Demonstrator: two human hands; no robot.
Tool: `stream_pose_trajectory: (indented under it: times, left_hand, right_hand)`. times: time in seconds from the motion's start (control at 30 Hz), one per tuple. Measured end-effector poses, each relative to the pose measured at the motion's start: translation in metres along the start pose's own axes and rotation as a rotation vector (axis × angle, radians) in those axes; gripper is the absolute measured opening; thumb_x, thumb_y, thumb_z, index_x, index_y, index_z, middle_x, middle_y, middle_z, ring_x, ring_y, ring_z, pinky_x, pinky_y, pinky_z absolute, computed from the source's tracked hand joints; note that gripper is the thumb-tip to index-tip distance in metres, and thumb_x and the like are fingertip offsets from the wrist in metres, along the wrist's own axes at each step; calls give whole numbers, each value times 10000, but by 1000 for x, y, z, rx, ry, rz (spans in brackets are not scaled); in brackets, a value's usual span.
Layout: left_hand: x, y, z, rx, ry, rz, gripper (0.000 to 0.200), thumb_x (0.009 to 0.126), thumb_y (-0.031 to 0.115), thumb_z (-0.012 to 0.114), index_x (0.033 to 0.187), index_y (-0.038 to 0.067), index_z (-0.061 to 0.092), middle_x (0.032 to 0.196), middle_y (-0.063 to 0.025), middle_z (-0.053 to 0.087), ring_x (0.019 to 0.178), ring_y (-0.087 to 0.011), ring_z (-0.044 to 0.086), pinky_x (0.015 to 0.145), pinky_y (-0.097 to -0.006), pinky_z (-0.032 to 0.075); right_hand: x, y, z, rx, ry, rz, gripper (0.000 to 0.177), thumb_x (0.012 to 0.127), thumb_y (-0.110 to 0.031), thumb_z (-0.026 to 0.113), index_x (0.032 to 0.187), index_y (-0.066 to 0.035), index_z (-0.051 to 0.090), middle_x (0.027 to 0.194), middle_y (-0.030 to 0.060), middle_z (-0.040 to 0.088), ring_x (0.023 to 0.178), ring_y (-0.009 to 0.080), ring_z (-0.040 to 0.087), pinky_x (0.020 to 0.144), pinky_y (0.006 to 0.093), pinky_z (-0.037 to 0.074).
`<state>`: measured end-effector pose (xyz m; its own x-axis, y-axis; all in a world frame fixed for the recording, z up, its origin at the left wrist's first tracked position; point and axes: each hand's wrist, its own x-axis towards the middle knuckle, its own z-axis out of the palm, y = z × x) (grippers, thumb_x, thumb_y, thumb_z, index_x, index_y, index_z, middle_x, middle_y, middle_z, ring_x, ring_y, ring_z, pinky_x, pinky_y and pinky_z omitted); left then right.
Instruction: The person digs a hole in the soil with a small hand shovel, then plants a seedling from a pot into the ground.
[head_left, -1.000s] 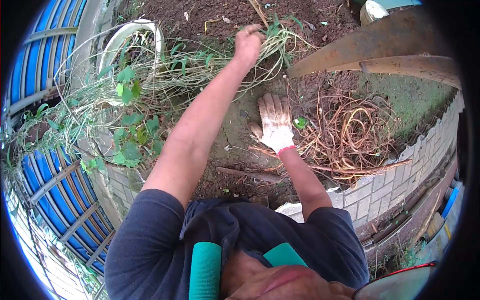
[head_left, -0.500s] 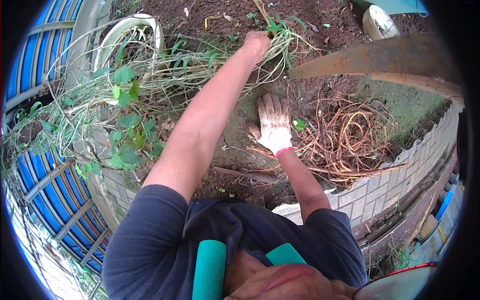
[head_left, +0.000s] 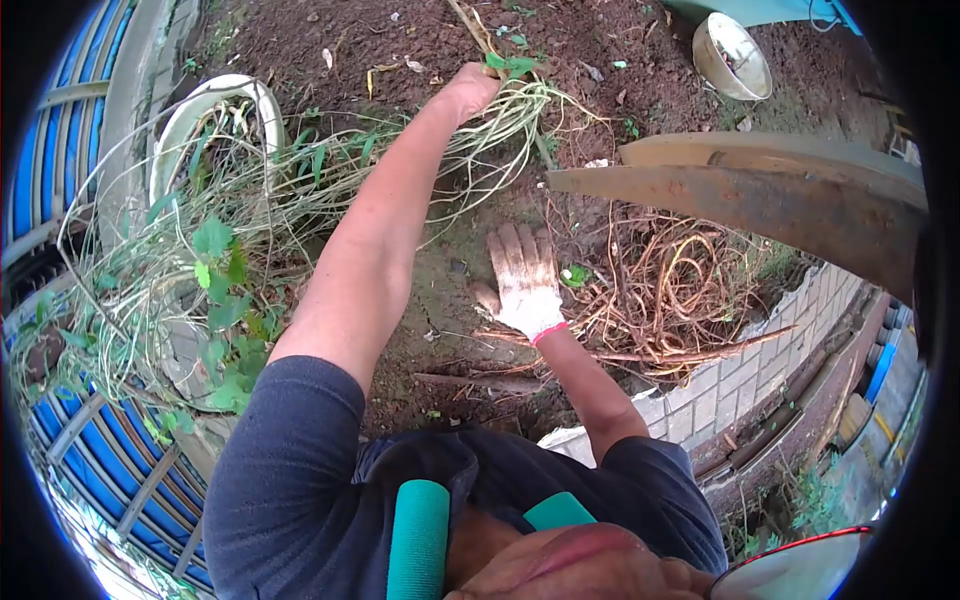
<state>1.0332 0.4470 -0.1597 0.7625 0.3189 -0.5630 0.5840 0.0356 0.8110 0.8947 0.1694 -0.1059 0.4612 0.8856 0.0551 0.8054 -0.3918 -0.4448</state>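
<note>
My bare left hand [head_left: 474, 90] is closed at the far end of a long bundle of pale green vines [head_left: 510, 120]. The vines trail left beneath my forearm, and some green leaves show beside the fist. My fingers are partly hidden. A thin stick [head_left: 470, 28] sticks out beyond that hand. My right hand [head_left: 526, 280], in a white glove with soil-stained fingers, lies flat on the ground with its fingers stretched out. Just right of it is a tangled heap of brown dry roots [head_left: 680, 290]; a small green leaf [head_left: 574, 276] lies between them.
A rusty curved metal piece [head_left: 740, 195] juts in from the right above the roots. A white bowl [head_left: 733, 57] stands at the upper right, and a white-rimmed container [head_left: 272, 115] at the upper left. Grey brick paving [head_left: 740, 375] borders the soil. Blue slatted panels [head_left: 85, 450] lie left.
The view has shifted, so the bowl and ground appear lower and further left. My left hand keeps hold of the vines, and my gloved right hand remains flat on the ground.
</note>
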Motion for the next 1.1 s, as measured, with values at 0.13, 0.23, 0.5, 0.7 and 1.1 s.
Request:
stream_pose_trajectory:
  times: [0.13,0.23,0.5,0.7,1.1]
  left_hand:
    - [-17,2,7,-312,207,82,169,865,98,693,1003,2,713,845,-57,701,714,-123,592,668,-284,470]
    - [-27,3,8,-638,176,198,215,854,85,691,1052,2,708,866,-61,710,722,-100,599,644,-277,478]
    - [39,-26,-2,202,143,255,203,873,89,610,1032,9,708,857,-99,702,749,-192,618,725,-350,484]
    - [28,-29,-1,109,154,224,232,831,192,641,988,34,706,934,-214,691,893,-341,651,799,-397,491]
    - [0,-31,8,-35,372,245,138,881,100,620,913,12,721,784,-65,688,678,-128,578,659,-298,468]
  right_hand:
    - [2,1,1,-2,-27,9,806,644,-402,744,1297,-9,479,1320,180,448,1236,381,417,1063,593,297]
    - [4,-1,-3,-1,-29,6,799,655,-402,736,1301,-9,479,1330,181,447,1238,383,416,1059,596,301]
    - [0,0,-1,-14,-18,8,808,649,-414,727,1300,-12,467,1313,186,445,1221,390,426,1059,598,299]
    - [2,1,0,-10,-38,14,771,674,-418,710,1296,-21,487,1345,176,445,1238,380,430,1073,594,295]
    - [2,-1,-5,-13,-30,10,807,658,-417,735,1306,-13,474,1341,177,442,1248,375,416,1079,578,291]
